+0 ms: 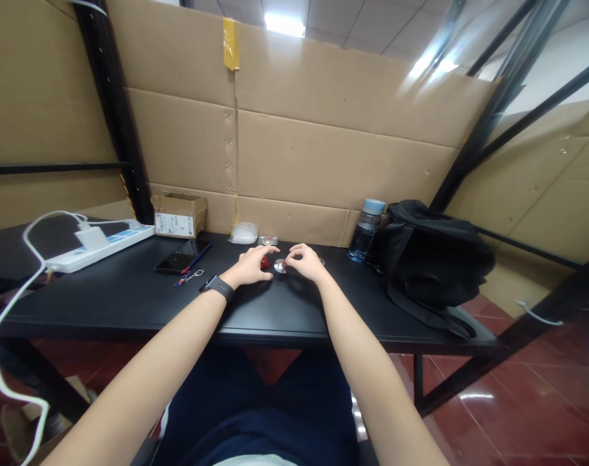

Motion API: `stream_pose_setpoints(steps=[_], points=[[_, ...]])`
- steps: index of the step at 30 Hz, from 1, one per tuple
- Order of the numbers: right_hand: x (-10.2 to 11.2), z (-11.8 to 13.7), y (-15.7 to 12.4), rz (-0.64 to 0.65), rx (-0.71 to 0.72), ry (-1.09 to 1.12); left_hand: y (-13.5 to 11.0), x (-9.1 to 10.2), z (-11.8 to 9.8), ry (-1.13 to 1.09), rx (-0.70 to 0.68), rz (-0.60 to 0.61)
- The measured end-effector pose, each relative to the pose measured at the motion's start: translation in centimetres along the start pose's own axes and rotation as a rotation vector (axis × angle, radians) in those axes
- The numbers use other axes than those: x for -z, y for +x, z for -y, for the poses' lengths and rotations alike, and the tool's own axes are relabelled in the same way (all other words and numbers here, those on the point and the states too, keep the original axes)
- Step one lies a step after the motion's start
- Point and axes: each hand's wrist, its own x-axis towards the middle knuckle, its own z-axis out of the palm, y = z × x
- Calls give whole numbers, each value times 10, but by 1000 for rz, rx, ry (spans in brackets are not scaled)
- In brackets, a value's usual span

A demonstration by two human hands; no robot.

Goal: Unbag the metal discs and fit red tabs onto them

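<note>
My left hand, wearing a dark watch, hovers low over the black table with thumb and fingers apart. Between that thumb and forefinger a small red thing shows; its kind is too small to tell. My right hand is closed in a pinch on a tiny red piece, mostly hidden by the fingertips. Right at that pinch lies a round, shiny silver disc. Part of another shiny round thing peeks out beside my right hand.
Farther back are a clear plastic bag and a small clear packet. To the left lie a phone, a keyring, a cardboard box and a power strip. A water bottle and black backpack stand right.
</note>
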Motion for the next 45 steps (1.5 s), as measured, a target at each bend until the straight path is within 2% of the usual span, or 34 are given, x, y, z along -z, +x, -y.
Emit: stream_pose_setpoints(steps=[8, 10, 15, 18, 21, 29, 36, 45], points=[[14, -11, -3, 70, -100, -292, -1, 8, 18, 118, 179, -48], [18, -10, -4, 36, -151, -341, -2, 9, 21, 118, 190, -49], [37, -16, -7, -162, -398, -467, -2, 8, 24, 144, 163, -52], [45, -25, -9, -146, -536, -480, -1, 7, 24, 146, 149, -44], [48, -30, -10, -79, -604, -460, -1, 6, 22, 140, 144, -35], [46, -36, -7, -14, -632, -429, -1, 4, 20, 163, 138, -9], [41, -45, -7, -40, -573, -406, -2, 4, 20, 183, 116, -16], [38, -39, -8, -47, -559, -439, -1, 3, 15, 172, 99, 1]])
